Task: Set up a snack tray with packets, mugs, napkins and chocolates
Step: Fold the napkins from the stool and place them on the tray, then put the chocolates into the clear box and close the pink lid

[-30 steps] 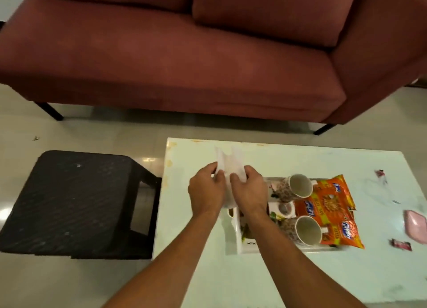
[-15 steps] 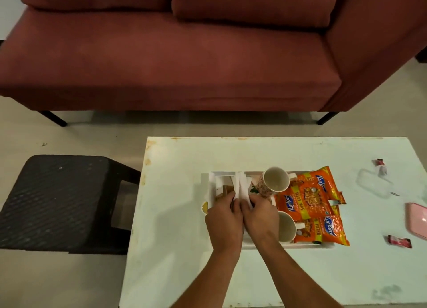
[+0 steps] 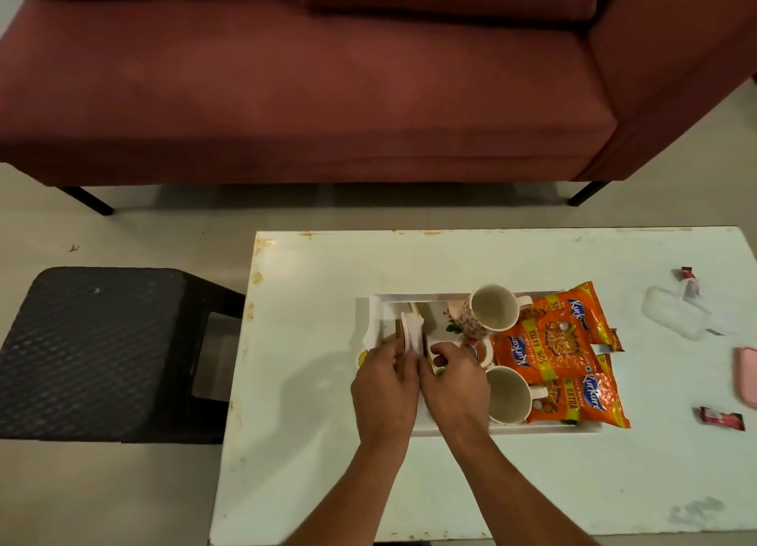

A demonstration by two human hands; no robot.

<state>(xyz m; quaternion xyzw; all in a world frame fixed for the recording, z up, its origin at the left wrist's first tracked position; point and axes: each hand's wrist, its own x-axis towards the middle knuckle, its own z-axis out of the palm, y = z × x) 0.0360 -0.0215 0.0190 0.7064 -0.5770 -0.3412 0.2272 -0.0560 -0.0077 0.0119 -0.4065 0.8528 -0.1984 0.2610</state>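
White napkins (image 3: 411, 332) pinched upright by left grip (image 3: 385, 386) and right grip (image 3: 452, 381) at tray's (image 3: 413, 297) left end; mugs (image 3: 489, 310) and orange Kurkure packets (image 3: 553, 340) filling right end.

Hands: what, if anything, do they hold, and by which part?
Left hand and right hand pinch the napkins by their near end, over the tray.

Two bare forearms — left hand (image 3: 385, 390) and right hand (image 3: 452, 386) likewise bare
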